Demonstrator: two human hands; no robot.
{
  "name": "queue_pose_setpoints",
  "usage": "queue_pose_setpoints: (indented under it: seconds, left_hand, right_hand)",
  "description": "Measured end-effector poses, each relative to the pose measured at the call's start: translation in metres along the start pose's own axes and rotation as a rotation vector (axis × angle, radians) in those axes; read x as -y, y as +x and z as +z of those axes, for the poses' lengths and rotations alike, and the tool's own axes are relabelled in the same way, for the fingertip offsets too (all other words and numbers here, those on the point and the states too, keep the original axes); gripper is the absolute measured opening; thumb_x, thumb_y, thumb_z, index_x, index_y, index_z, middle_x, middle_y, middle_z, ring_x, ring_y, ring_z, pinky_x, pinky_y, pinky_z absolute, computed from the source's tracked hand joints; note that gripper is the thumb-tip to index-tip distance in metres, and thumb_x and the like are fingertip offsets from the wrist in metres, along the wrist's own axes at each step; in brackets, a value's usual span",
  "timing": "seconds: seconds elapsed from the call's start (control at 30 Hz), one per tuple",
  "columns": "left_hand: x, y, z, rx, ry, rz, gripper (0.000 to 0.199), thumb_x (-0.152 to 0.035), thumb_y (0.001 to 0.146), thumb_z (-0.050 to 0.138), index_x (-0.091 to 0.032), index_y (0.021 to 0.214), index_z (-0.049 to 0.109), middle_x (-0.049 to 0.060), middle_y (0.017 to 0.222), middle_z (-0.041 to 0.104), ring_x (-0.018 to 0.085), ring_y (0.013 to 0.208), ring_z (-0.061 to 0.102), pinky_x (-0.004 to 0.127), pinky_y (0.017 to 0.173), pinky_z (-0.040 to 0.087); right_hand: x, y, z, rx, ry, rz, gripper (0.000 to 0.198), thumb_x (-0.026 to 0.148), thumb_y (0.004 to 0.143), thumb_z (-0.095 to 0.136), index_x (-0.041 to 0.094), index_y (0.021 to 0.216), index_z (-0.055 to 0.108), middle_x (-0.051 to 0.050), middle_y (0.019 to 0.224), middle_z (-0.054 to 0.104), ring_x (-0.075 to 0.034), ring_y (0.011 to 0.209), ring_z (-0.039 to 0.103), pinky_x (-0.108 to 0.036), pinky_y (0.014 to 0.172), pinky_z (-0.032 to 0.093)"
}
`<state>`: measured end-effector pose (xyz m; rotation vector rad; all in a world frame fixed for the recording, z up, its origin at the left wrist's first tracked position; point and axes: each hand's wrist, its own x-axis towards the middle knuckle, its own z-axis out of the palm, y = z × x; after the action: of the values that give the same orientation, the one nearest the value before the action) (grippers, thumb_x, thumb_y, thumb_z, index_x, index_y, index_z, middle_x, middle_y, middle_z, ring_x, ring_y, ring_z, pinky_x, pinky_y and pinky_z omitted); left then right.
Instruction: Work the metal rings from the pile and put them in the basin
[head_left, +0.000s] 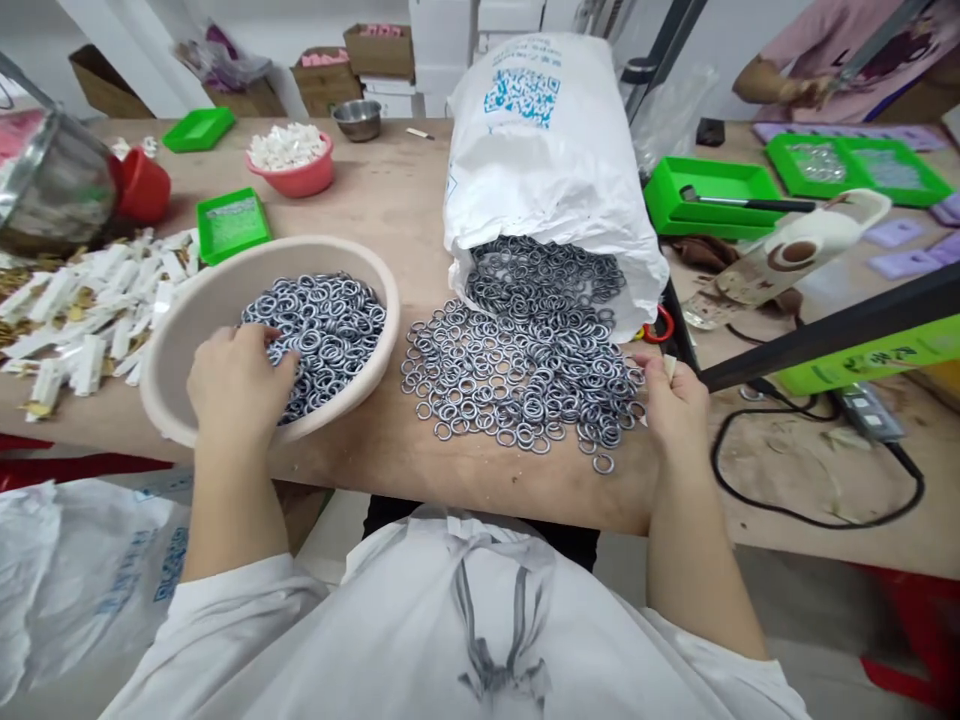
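My left hand (236, 380) reaches over the rim of a cream plastic basin (172, 390), its thumb and fingers apart at the grey metal rings (330, 335) inside. Some of its fingertips are hidden. More rings (517, 380) lie spread on the table, spilling from the mouth of a white woven sack (540, 170) that lies on its side. At the right edge of this pile is my right hand (675, 400), fingers closed together against the rings. A small pale wrap shows on one finger. What those fingers hold is too small to make out.
White plastic pieces with brass-coloured parts (97, 310) are heaped at left. Behind stand a red bowl of white pieces (292, 175), green trays (232, 225) and a steel bowl (358, 120). A bottle (780, 260), a black bar (840, 325) and a cable (817, 515) lie right. Another person (847, 60) is beyond.
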<state>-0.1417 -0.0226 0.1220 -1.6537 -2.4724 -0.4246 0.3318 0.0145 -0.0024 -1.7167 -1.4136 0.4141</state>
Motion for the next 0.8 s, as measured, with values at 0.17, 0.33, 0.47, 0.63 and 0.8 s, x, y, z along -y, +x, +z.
queue_pose_setpoints:
  seconds: [0.17, 0.33, 0.47, 0.63, 0.8]
  left_hand:
    - [-0.063, -0.036, 0.033, -0.064, -0.38, 0.413, 0.034, -0.042, 0.095, 0.046, -0.016, 0.106, 0.066, 0.013, 0.111, 0.067, 0.027, 0.11, 0.061, 0.046, 0.099, 0.044]
    - [-0.111, -0.052, 0.084, 0.365, -0.215, 0.571, 0.088, -0.069, 0.084, 0.052, -0.012, 0.149, 0.04, 0.023, 0.166, 0.015, 0.045, 0.153, 0.009, 0.061, 0.117, 0.022]
    - [-0.105, -0.041, 0.112, 0.563, -0.135, 0.471, 0.108, -0.077, 0.079, 0.049, -0.009, 0.158, 0.02, 0.026, 0.166, -0.003, 0.048, 0.152, -0.001, 0.069, 0.115, 0.017]
    - [-0.112, -0.044, 0.138, 0.513, -0.126, 0.388, 0.097, -0.07, 0.087, 0.04, -0.009, 0.159, 0.018, 0.028, 0.165, 0.004, 0.048, 0.152, 0.009, 0.073, 0.113, 0.017]
    - [-0.149, -0.055, 0.153, 0.461, -0.198, 0.515, 0.085, -0.064, 0.092, 0.037, -0.011, 0.157, 0.027, 0.025, 0.166, 0.008, 0.044, 0.153, 0.008, 0.07, 0.115, 0.016]
  right_hand:
    - [-0.045, -0.01, 0.002, -0.099, -0.086, 0.007, 0.038, 0.04, 0.092, 0.044, 0.018, 0.108, 0.069, -0.021, 0.119, 0.066, -0.033, 0.118, 0.056, -0.048, 0.103, 0.04]
    - [-0.049, -0.008, 0.028, -0.022, -0.132, 0.083, 0.05, 0.037, 0.092, 0.039, 0.015, 0.13, 0.062, -0.018, 0.139, 0.056, -0.028, 0.132, 0.048, -0.051, 0.112, 0.036]
    - [-0.037, -0.004, 0.044, 0.059, -0.064, 0.108, 0.051, 0.035, 0.093, 0.038, 0.015, 0.136, 0.057, -0.017, 0.149, 0.05, -0.026, 0.141, 0.042, -0.05, 0.117, 0.029]
    - [-0.007, 0.003, 0.069, 0.06, 0.081, 0.197, 0.051, 0.031, 0.096, 0.033, 0.01, 0.136, 0.057, -0.02, 0.149, 0.05, -0.024, 0.142, 0.042, -0.046, 0.117, 0.032]
    - [0.031, 0.014, 0.098, 0.035, 0.088, 0.107, 0.044, 0.032, 0.096, 0.041, 0.018, 0.131, 0.064, -0.014, 0.146, 0.055, -0.022, 0.141, 0.044, -0.043, 0.118, 0.031]
